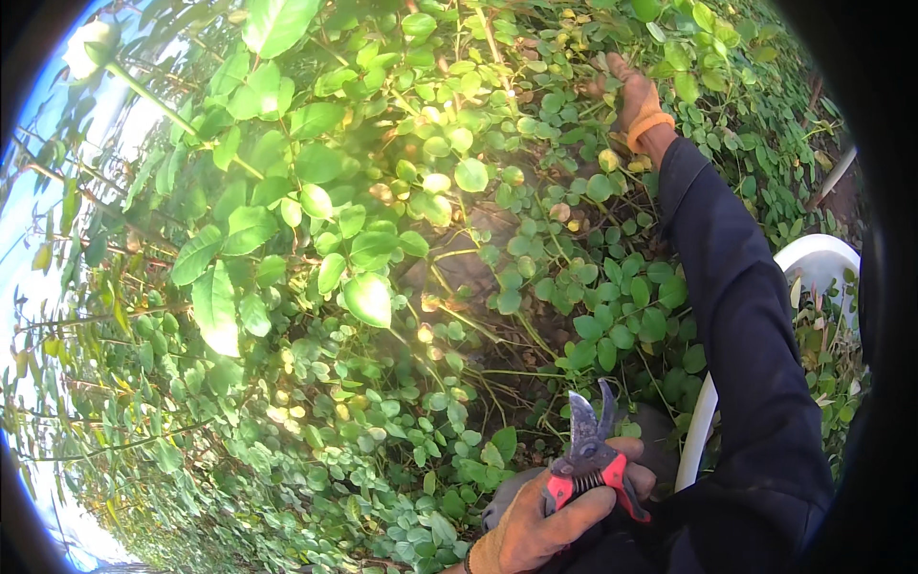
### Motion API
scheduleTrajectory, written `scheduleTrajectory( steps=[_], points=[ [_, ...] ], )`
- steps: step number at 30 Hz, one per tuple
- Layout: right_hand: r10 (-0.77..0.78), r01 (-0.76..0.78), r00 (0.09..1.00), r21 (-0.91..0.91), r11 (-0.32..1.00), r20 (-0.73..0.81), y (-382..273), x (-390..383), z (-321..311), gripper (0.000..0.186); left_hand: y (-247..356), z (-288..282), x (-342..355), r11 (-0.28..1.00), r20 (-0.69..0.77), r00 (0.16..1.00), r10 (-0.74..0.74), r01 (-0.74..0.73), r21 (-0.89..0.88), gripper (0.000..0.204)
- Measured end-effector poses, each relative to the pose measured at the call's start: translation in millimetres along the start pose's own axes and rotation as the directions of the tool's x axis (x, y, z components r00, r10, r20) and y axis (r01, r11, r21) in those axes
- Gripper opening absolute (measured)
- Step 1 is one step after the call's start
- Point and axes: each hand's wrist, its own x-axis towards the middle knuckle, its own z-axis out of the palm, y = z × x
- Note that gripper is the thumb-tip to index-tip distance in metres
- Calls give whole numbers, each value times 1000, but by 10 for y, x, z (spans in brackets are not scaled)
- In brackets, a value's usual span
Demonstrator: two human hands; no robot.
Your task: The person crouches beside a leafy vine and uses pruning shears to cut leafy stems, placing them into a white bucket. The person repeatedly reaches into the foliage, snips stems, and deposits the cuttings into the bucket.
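Observation:
My left hand [559, 517], in a worn tan-orange glove, holds pruning shears [588, 469] low in the view. The shears have red and black handles with a coiled spring between them. Their blades stand apart and point up, with no stem between them. My right arm, in a dark sleeve, stretches far into the upper right of the leafy rose bush [612, 335]. The gloved right hand [639, 103] is bent among small leaves and thin stems there. Leaves partly cover its fingertips, so what they grip does not show.
A white round-rimmed tub [701, 426] with leafy cuttings [827, 373] stands at the right, partly behind my right arm. A pale rose bud [91, 48] on a long stem rises at the upper left. Bare stems cross over dark soil in the middle. Sunlight washes out some leaves.

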Motion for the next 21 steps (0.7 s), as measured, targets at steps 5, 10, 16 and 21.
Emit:
scheduleTrajectory(
  steps=[5,10,16,21],
  points=[
    [-423,514,853,-356,780,305,176,101,-186,48,284,-50,466,861,-130,990,-59,116,495,62],
    [-132,54,976,395,917,173,171,362,-247,42,998,-106,1782,305,90,975,202,-150,941,47],
    [83,-180,974,499,848,212,-52,476,-326,46,1623,61,3701,587,-144,990,-6,120,801,34],
    [82,-170,980,543,822,182,-203,456,-352,43,1766,117,4396,613,-151,988,-16,129,780,23]
  ],
)
